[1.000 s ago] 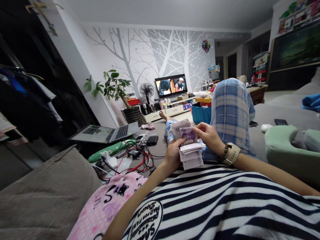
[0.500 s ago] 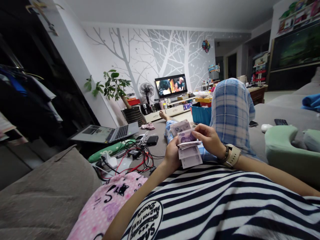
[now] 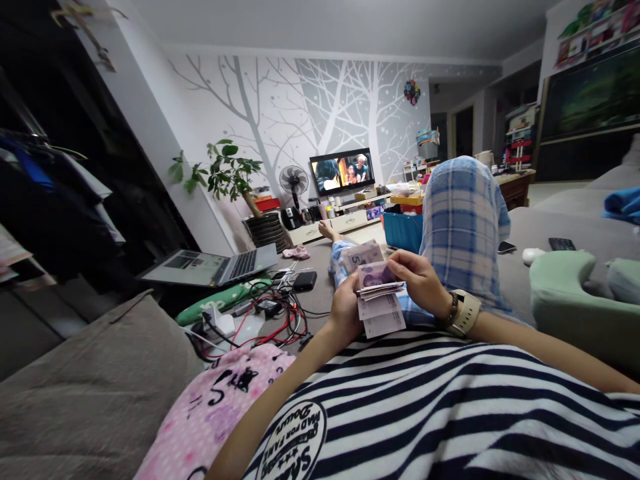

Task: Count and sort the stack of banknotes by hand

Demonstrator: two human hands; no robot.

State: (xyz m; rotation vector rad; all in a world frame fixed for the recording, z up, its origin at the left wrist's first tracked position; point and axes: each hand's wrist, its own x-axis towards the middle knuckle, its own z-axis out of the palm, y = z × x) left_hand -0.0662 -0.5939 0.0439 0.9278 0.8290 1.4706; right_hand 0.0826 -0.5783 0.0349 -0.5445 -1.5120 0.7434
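The notes (image 3: 382, 306) fan out between the hands, some beyond the left hand (image 3: 346, 305), others hanging toward the body. The left hand is closed on their left edge. The purple note (image 3: 376, 274) runs lengthwise from it to the right hand (image 3: 419, 280), whose thumb and finger, pinched nearly together, hold its far right corner.

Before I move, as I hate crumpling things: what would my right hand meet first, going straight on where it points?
The purple banknote, whose edge your right hand appears to pinch; beyond it, probably your left hand, though depth is unclear.
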